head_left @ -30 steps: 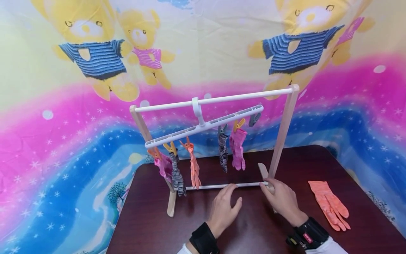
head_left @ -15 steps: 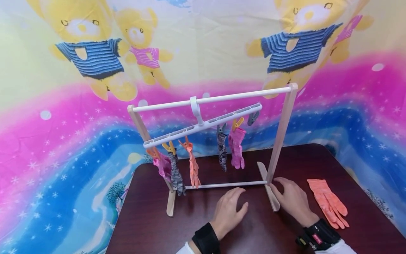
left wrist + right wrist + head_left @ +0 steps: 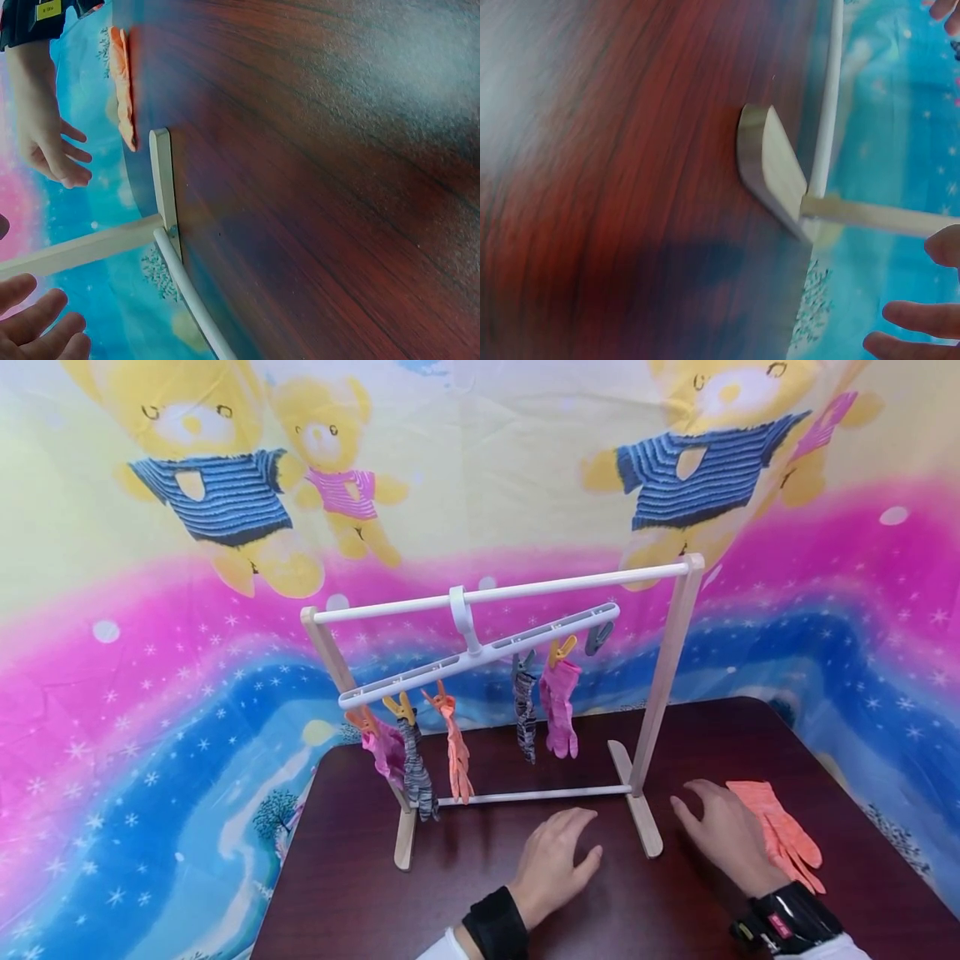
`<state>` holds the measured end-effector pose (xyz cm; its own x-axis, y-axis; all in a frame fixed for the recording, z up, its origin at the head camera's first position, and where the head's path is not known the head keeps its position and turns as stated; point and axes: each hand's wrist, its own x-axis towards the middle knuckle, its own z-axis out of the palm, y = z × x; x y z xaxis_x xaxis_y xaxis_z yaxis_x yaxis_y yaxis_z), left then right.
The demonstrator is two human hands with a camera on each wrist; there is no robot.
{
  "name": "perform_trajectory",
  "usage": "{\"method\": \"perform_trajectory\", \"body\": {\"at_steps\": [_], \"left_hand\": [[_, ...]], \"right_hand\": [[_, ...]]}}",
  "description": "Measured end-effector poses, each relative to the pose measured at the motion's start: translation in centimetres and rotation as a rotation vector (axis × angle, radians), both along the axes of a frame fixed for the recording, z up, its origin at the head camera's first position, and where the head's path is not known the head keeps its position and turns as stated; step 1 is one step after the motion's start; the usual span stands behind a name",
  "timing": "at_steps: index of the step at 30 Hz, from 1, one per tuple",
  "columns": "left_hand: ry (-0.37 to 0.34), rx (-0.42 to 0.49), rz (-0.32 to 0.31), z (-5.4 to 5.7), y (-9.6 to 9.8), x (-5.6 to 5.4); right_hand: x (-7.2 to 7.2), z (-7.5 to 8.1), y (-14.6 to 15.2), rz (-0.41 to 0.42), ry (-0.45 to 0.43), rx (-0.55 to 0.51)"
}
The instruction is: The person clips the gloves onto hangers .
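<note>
My right hand [image 3: 723, 835] hovers over the table between the rack's right foot and an orange glove [image 3: 783, 831], partly covering the glove in the head view. Its fingers are loosely bent and hold nothing. Just in front of the rack's lower bar [image 3: 555, 795], my left hand [image 3: 555, 860] is relaxed, touching nothing. From the white hanger [image 3: 480, 653], hooked on the top bar, hang a pink glove [image 3: 386, 752], a grey striped glove [image 3: 418, 768], an orange glove [image 3: 458, 756], a second grey striped glove [image 3: 526, 714] and a second pink glove [image 3: 560, 706], all clipped by pegs.
A grey peg [image 3: 598, 637] at the hanger's right end holds nothing. The hanger tilts, its left end lower. The wooden rack [image 3: 663, 685] stands on the dark table [image 3: 585, 910], its right foot [image 3: 784, 161] near my right hand. A printed cloth [image 3: 480, 468] hangs behind.
My right hand has left the rack's lower right corner and moved right toward the orange glove on the table. My left hand has drawn back from the lower bar, slightly rightward.
</note>
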<state>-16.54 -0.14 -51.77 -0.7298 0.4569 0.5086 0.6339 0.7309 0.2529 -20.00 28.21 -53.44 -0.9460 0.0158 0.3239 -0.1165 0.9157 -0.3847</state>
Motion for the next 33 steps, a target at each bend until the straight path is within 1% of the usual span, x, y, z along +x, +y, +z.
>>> {"method": "perform_trajectory", "body": {"at_steps": [4, 9, 13, 15, 16, 21, 24, 28, 33], "left_hand": [[0.02, -0.029, -0.015, -0.2, 0.4, 0.1], [0.041, -0.059, -0.032, -0.7, 0.8, 0.4], [0.066, -0.068, -0.041, -0.9, 1.0, 0.7], [0.078, -0.075, -0.045, -1.0, 1.1, 0.8], [0.082, -0.081, -0.046, -1.1, 1.2, 0.8], [0.081, -0.118, -0.058, -1.5, 1.3, 1.2], [0.078, -0.133, -0.068, -1.6, 1.6, 1.3], [0.069, -0.148, -0.077, -1.6, 1.9, 1.5], [0.064, -0.171, -0.088, -1.7, 2.1, 1.9]], "right_hand": [[-0.1, -0.4, 1.2, -0.013, -0.007, 0.011], [-0.1, -0.4, 2.7, -0.026, -0.044, 0.026], [0.0, -0.6, 3.8, -0.024, -0.028, 0.028], [0.2, -0.8, 4.2, -0.036, -0.011, 0.026], [0.2, -0.9, 4.4, -0.045, -0.016, 0.023], [0.6, -1.1, 5.4, -0.104, -0.072, 0.013], [0.7, -1.4, 6.0, -0.123, -0.076, 0.008], [0.7, -1.9, 6.4, -0.118, -0.087, 0.01], [0.6, -2.4, 7.2, -0.094, -0.152, 0.031]]}}
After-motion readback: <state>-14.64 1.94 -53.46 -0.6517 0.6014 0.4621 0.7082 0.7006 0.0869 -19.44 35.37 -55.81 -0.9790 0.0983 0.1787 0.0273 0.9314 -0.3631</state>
